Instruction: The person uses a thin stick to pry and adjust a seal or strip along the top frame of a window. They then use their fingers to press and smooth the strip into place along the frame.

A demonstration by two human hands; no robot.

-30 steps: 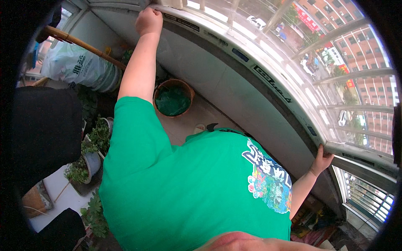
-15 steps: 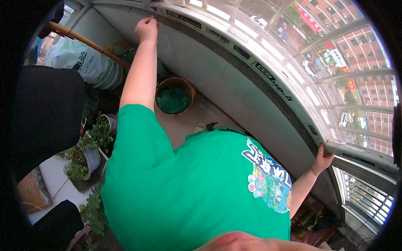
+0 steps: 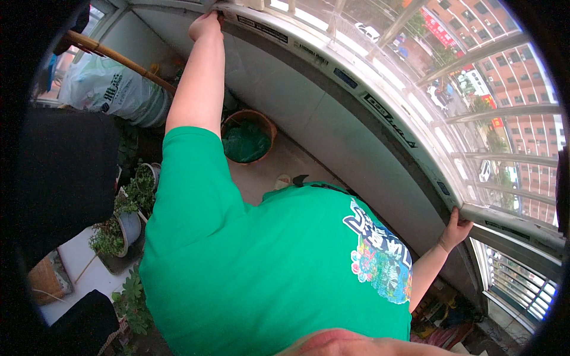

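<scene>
Along the upper right, the window (image 3: pixel 409 101) stands above the wall (image 3: pixel 332 130); its frame (image 3: pixel 361 89) spans the gap between the hands. The left hand (image 3: pixel 205 26), fingers curled, touches the frame's left end; any held item cannot be confirmed. The right hand (image 3: pixel 455 229), partly curled, touches the right corner; grip unclear. Keep contact pressure even and body weight off the frame.

Left hand (image 3: pixel 206 26): at the far left end of the window frame (image 3: pixel 363 90); fingertips partly hidden. Right hand (image 3: pixel 456 231): on the frame at the right. Brown tub (image 3: pixel 272 126): on the floor (image 3: pixel 261 183). Potted plants (image 3: pixel 141 188): left. Plastic bag (image 3: pixel 98 89): far left, behind the bamboo pole (image 3: pixel 116 60).
</scene>
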